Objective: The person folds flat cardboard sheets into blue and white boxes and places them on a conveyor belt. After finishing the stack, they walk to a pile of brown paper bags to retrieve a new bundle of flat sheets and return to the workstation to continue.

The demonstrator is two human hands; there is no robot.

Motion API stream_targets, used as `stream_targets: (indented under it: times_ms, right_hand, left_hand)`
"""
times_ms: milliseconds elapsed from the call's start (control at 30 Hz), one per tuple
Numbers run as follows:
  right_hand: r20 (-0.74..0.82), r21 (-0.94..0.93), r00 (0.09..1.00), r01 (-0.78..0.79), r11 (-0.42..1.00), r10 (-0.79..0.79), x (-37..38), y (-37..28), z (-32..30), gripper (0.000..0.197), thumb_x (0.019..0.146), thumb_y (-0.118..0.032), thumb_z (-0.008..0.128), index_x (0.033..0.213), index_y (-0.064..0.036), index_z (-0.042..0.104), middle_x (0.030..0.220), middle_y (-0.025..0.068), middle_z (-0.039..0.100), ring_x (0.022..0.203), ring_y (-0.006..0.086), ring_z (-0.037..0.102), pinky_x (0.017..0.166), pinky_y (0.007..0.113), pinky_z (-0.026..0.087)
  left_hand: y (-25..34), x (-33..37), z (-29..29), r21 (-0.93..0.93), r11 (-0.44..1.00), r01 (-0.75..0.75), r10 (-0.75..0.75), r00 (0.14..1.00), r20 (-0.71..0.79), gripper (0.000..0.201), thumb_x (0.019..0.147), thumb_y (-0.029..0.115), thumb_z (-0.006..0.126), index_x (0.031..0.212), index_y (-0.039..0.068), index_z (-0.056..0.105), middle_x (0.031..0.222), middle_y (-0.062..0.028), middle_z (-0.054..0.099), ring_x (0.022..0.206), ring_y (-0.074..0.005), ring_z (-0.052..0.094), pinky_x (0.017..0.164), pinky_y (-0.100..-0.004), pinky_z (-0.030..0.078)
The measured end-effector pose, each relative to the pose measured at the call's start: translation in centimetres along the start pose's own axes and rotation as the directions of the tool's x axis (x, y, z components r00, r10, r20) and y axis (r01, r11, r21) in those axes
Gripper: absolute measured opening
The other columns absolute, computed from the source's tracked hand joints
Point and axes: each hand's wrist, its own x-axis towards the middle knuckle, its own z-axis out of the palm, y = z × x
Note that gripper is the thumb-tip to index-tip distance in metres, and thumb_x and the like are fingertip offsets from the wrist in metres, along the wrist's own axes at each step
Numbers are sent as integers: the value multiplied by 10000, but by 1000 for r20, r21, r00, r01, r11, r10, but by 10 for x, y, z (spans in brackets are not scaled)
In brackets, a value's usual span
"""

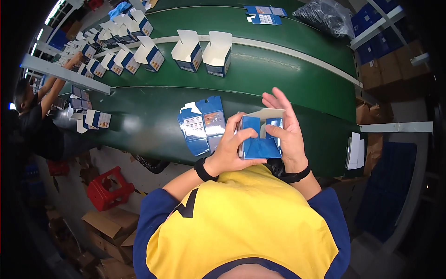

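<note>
A small blue cardboard box is between my hands above the near edge of the green table, its blue end flaps partly folded and a gap showing between them. My left hand is closed around the box's left side, with the thumb lying on a blue flap. Against the right side rests my right hand; its thumb presses at the opening while the other fingers stretch out past the box. Just left of the box, flattened blue cartons with printed panels lie on the table.
Across the green conveyor table, open-topped white-and-blue boxes stand in rows toward the far left. A co-worker reaches among them. More flat cartons and a grey plastic bag lie at the back. A red stool stands lower left.
</note>
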Motion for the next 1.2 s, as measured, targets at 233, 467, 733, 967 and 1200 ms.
stream_targets:
  times_ms: [233,467,733,967,1200]
  right_hand:
    - [656,-155,687,529,834,-314,16,6,-44,442,766,-21,600,1201,-52,534,1295,174,452,1291,253,313,1050,373,243]
    - [293,-549,956,192,814,-28,-6,-14,-6,429,755,-136,685,1160,-52,571,1169,134,574,1161,242,483,964,338,369]
    - [378,-672,926,276,687,-3,-1,-1,-10,453,778,-177,677,1197,-69,543,1173,105,585,1036,224,587,881,303,448]
    - [211,-498,976,162,852,-63,1,0,-20,347,869,-172,578,1173,-9,542,1121,143,600,971,195,605,850,300,470]
    - [39,-338,999,22,941,-9,-8,-5,-26,320,900,-168,537,1169,4,527,957,180,642,815,139,633,656,214,508]
  left_hand:
    - [5,10,-13,-9,998,57,-56,996,68,794,541,347,854,1172,120,428,1210,-192,398,1120,-356,431,897,-402,399]
    - [8,15,-22,-61,996,-61,65,995,72,942,505,305,871,1262,133,338,1216,-174,406,1132,-367,419,943,-423,366]
    - [12,15,-28,13,1000,17,-20,976,218,960,543,310,847,1309,109,303,1268,-170,390,1184,-367,383,1051,-467,238]
    - [13,24,-18,15,1000,-22,18,975,221,962,554,338,839,1312,79,306,1325,-187,349,1224,-354,358,1062,-461,227]
    - [6,14,-5,-44,997,66,-58,984,171,925,547,353,843,1285,98,347,1296,-204,359,1198,-358,389,1004,-432,324]
